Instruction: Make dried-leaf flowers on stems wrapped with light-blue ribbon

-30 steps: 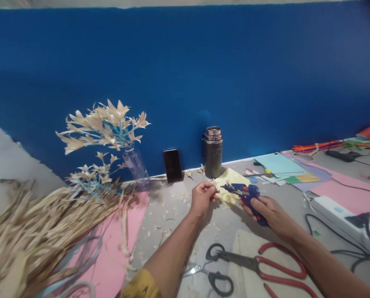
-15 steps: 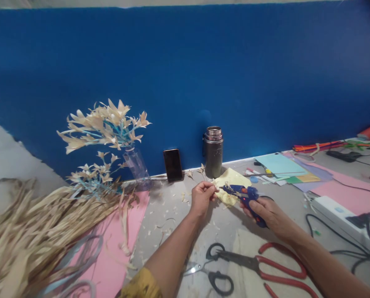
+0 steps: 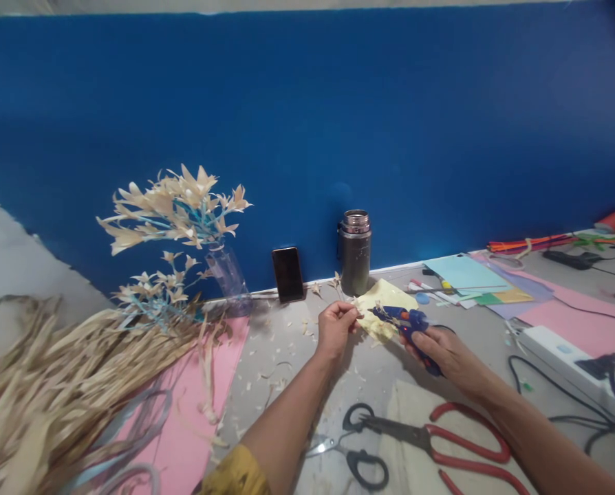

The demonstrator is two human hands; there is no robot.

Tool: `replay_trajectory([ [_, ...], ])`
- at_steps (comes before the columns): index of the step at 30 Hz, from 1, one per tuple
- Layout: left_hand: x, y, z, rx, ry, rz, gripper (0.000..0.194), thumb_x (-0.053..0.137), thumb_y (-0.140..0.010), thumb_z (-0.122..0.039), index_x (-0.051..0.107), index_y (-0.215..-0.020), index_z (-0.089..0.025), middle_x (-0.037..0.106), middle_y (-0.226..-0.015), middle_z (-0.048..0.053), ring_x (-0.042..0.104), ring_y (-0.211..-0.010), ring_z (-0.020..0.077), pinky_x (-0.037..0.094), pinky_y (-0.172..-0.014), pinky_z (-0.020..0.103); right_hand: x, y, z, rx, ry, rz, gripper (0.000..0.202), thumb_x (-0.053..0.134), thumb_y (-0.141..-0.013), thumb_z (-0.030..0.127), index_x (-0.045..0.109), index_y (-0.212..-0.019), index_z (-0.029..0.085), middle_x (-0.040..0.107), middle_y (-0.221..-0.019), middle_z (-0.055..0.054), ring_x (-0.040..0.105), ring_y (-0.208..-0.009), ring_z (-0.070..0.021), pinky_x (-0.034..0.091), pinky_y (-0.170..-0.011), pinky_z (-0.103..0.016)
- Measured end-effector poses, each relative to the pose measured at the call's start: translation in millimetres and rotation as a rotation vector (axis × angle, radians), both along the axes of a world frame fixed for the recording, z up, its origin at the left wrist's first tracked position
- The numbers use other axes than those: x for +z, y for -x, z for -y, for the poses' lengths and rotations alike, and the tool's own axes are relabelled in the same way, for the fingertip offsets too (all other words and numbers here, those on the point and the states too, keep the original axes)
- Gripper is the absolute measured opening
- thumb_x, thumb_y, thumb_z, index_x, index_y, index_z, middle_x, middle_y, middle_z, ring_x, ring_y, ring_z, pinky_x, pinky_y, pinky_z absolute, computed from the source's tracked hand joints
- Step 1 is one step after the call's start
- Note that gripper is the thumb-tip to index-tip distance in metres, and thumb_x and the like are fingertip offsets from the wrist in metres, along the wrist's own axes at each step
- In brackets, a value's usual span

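My right hand (image 3: 439,352) is wrapped round the handle of a blue glue gun (image 3: 409,322), its nozzle aimed left over a crumpled yellow paper (image 3: 387,294). Close to the nozzle, my left hand (image 3: 337,326) pinches something small with thumb and forefinger; the fingers hide most of it, so its kind cannot be told. Below my hands lie black-handled scissors (image 3: 365,469) and bigger red-handled shears (image 3: 467,450), the shears' blades crossing the scissors' upper loop.
Flowers (image 3: 184,203) stand in a clear bottle (image 3: 228,278) by dried husks (image 3: 75,357). A phone (image 3: 287,275) and an opened flask (image 3: 355,254) are against the blue wall. Paper sheets (image 3: 467,275) and a corded power strip (image 3: 565,350) are at right; scraps litter the table.
The glue gun's nozzle has drawn back slightly to the right, away from my left fingers. My left hand stays nearly still.
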State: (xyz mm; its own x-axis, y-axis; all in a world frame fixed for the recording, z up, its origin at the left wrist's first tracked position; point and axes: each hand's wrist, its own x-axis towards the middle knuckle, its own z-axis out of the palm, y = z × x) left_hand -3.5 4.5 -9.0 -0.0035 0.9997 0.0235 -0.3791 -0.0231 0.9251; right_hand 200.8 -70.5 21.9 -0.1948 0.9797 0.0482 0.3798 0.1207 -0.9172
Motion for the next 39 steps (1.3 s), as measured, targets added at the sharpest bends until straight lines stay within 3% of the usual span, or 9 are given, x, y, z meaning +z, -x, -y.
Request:
replay_trajectory([
  [22, -3.5, -1.4, 0.1, -0.061, 0.06, 0.098, 0.028, 0.082, -0.061, -0.027, 0.061, -0.074, -0.013, 0.069, -0.066, 0.006, 0.053, -0.048, 0.0076, 0.036, -0.048, 0.02, -1.7, 3.7, 1.4, 0.06, -0.101, 0.109, 0.052, 0.044, -0.091, 0.063, 0.057, -0.065, 0.02, 0.051, -0.059, -0.001, 0.044, -0.055, -0.0146, 0.035, -0.05, -0.026],
  [29, -3.6, -2.4, 0.1, -0.088, 0.131, 0.178, 0.039, 0.086, -0.053, -0.031, 0.059, -0.075, -0.013, 0.068, -0.066, 0.006, 0.05, -0.048, 0.0063, 0.032, -0.047, 0.019, 4.6, 3.2, 1.8, 0.097, -0.191, 0.196, 0.045, 0.044, -0.092, 0.058, 0.06, -0.073, 0.02, 0.054, -0.063, 0.0, 0.044, -0.058, -0.0155, 0.037, -0.054, -0.027],
  [39, -1.8, -2.4, 0.4, -0.094, 0.122, 0.192, 0.039, 0.087, -0.054, -0.031, 0.058, -0.074, -0.014, 0.067, -0.066, 0.005, 0.048, -0.048, 0.0056, 0.031, -0.048, 0.018, 7.2, 2.0, 2.8, 0.104, -0.158, 0.202, 0.047, 0.044, -0.092, 0.06, 0.064, -0.081, 0.019, 0.057, -0.066, -0.002, 0.048, -0.059, -0.0164, 0.039, -0.055, -0.027],
])
